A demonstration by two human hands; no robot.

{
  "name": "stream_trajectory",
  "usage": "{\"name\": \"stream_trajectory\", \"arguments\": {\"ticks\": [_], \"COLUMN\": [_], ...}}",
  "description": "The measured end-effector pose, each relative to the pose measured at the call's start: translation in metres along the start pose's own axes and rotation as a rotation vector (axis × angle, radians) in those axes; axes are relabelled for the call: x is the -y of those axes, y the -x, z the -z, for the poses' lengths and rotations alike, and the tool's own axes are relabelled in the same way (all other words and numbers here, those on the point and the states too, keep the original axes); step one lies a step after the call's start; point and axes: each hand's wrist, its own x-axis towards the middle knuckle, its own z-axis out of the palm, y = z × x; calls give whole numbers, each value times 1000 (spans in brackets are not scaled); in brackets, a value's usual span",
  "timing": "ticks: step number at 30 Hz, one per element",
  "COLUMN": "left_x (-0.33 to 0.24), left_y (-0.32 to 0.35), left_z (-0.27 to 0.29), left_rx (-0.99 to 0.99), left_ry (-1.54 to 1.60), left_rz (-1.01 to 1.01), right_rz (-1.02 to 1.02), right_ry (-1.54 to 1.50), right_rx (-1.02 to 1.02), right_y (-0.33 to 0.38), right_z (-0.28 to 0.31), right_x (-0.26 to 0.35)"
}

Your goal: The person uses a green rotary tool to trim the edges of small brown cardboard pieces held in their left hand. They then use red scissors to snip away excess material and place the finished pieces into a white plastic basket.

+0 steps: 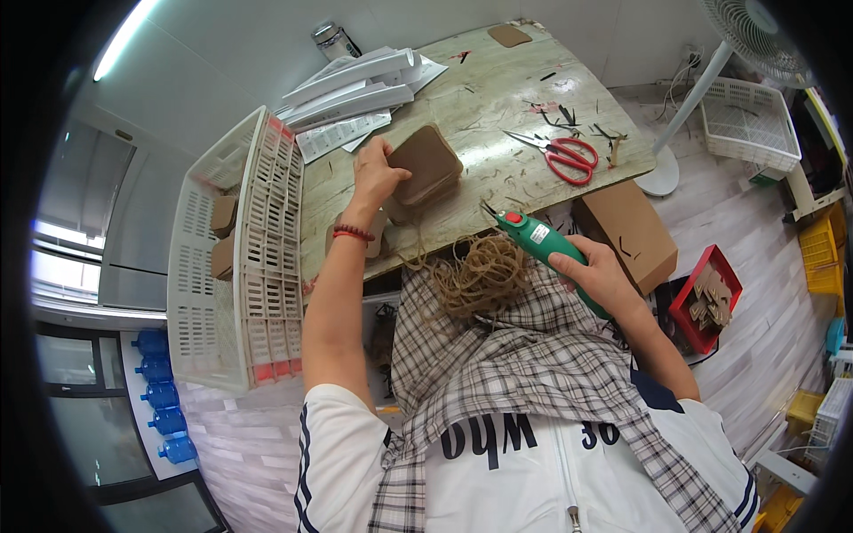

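Observation:
My left hand [380, 171] grips the left side of a stack of brown square pieces with rounded corners [428, 164], which stands tilted on the worn table. My right hand [597, 271] is wrapped round a green handheld power tool [546, 238] with a red button. Its dark, narrow tip points toward the stack but stays apart from it. A tangle of thin brown strips [480, 275] lies on the checked apron over my lap. More brown pieces [373, 238] lie at the near table edge, partly hidden by my left wrist.
Red-handled scissors [570, 162] lie on the table [498, 98] among dark scraps. Rolled papers [360, 93] and a flask [335, 40] stand behind. White crates [267, 249] border the left side. At right are a cardboard box [626, 235], a red tray [706, 298] and a fan [760, 35].

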Motion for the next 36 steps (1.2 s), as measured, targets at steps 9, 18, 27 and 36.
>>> {"name": "stream_trajectory", "arguments": {"ticks": [9, 18, 27, 36], "left_x": [-68, -128, -141, -153], "left_y": [77, 86, 91, 111], "left_z": [-14, -28, -41, -58], "left_rx": [-246, -388, -360, -208], "left_ry": [2025, 2330, 2403, 2285], "left_rz": [396, 418, 464, 377], "right_rz": [56, 92, 129, 165], "right_ry": [-84, -98, -81, -61], "right_rx": [-71, -134, -178, -233], "right_y": [-2, 8, 7, 1], "right_z": [-15, -26, -28, -26], "right_x": [18, 35, 36, 41]}}
